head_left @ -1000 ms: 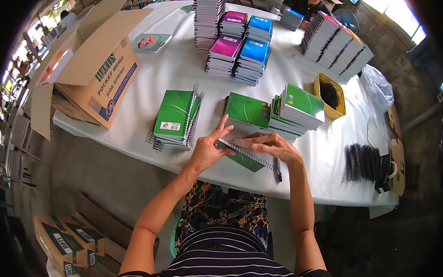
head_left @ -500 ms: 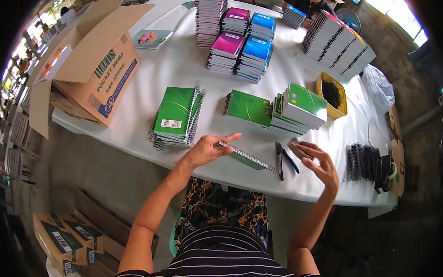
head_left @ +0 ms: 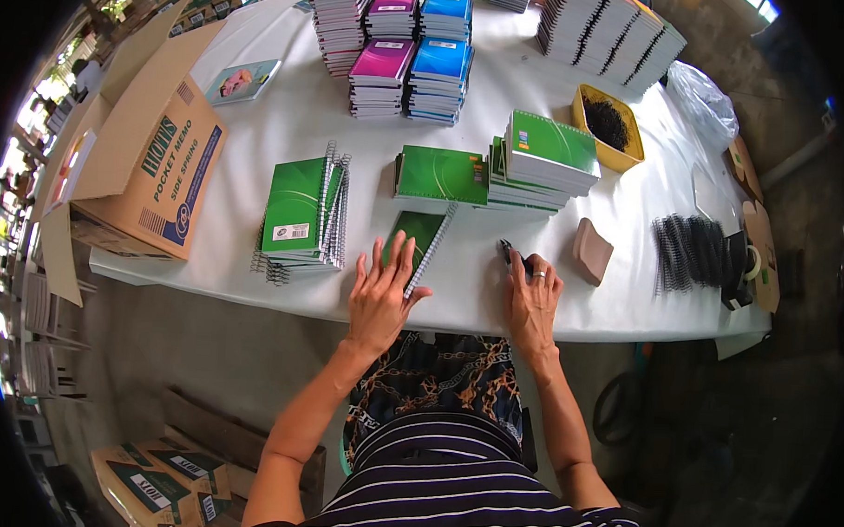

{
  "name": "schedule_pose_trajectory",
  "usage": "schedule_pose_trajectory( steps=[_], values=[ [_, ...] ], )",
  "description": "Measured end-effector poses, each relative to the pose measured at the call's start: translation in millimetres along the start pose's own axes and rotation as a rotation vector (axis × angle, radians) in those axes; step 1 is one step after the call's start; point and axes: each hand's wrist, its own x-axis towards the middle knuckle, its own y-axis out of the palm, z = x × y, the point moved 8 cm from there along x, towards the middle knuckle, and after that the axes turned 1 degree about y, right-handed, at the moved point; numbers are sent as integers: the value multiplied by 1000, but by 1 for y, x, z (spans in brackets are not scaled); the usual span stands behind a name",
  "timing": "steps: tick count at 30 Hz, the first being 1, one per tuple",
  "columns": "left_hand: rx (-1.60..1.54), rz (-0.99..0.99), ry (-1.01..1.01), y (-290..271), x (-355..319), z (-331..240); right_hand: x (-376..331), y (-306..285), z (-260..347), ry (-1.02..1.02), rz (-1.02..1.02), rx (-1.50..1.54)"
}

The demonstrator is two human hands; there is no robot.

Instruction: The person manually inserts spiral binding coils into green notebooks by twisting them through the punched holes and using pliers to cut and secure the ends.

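Note:
A green spiral notebook (head_left: pixel 417 234) lies at a slant near the table's front edge, its wire coil on the right side. My left hand (head_left: pixel 381 290) rests on its lower part, fingers spread and flat. To the right, my right hand (head_left: pixel 534 309) closes round a pair of dark pliers (head_left: pixel 506 248); only their tip shows past my fingers. A brown block (head_left: pixel 592 253) sits on the cloth to the right of that hand. Left of my left hand stands a stack of green spiral notebooks (head_left: pixel 292 208) with loose-looking coils.
More green notebooks (head_left: pixel 547 147) are piled beyond my hands, beside a yellow tub (head_left: pixel 633 159) of black pieces. Purple notebooks (head_left: pixel 383 58) and blue notebooks (head_left: pixel 441 62) stand farther back. An open carton (head_left: pixel 151 175) is at left; black coils (head_left: pixel 687 256) lie at right.
My right hand has let go of the brown block and closed on the pliers. The notebook has turned from edge-up to flatter, its coil now on the right, under my left hand.

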Motion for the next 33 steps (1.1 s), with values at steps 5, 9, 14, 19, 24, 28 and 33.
schedule_pose_trajectory(
  steps=[5,9,14,19,24,28,33],
  values=[
    [28,40,-34,9,-3,-4,-7,-1,22,-38,100,158],
    [9,40,-74,5,-4,-5,0,-18,30,-57,146,383],
    [-64,26,-120,2,-1,-4,-3,-56,75,-226,120,698],
    [-97,4,-103,-8,3,-7,-1,-56,86,-338,80,697],
    [-113,-19,-97,-14,5,-9,3,-49,90,-365,178,768],
    [-114,-19,-78,-20,5,-11,0,-16,80,305,1000,1385],
    [-19,-128,-11,-52,14,-20,30,-50,75,-122,833,1233]
  ],
)
